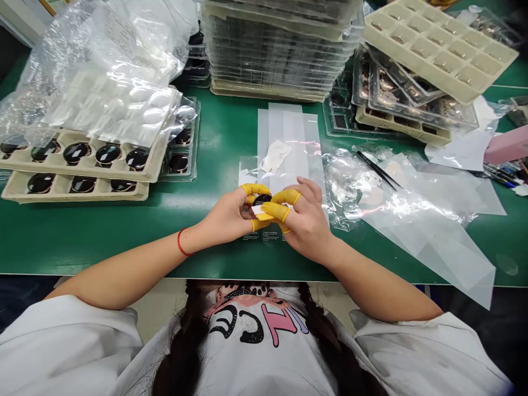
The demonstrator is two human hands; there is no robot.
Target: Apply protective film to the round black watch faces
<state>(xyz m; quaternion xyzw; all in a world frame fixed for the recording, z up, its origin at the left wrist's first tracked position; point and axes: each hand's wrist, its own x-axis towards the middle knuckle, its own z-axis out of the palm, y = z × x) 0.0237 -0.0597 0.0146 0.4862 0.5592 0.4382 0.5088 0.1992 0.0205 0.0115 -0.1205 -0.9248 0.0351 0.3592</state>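
Above the green-topped table (223, 137), close to its near edge, both hands are working together over a small round black disc (262, 200), which sits between them and is partly hidden by the fingers. The left hand (225, 217) is closed around the disc, pinching it between thumb and fingers, while the right hand (305, 225) grips a white tab (258, 209) against its face; exactly how the tab meets the disc cannot be made out. Yellow finger cots (284, 212) cover the fingertips in contact, probably to keep skin off the glossy surface. Beneath the hands lie clear film sheets (284, 143), seemingly spread there as a clean working surface. To the left, a beige pulp tray (82, 173) holds similar black discs in rows, placed within easy reach and apparently kept apart so that they do not rub. A stack of clear plastic trays (272, 49) stands straight ahead, and slim black tweezers (377, 169) rest on a loose plastic bag (424, 220) to the right, handy for the right hand.
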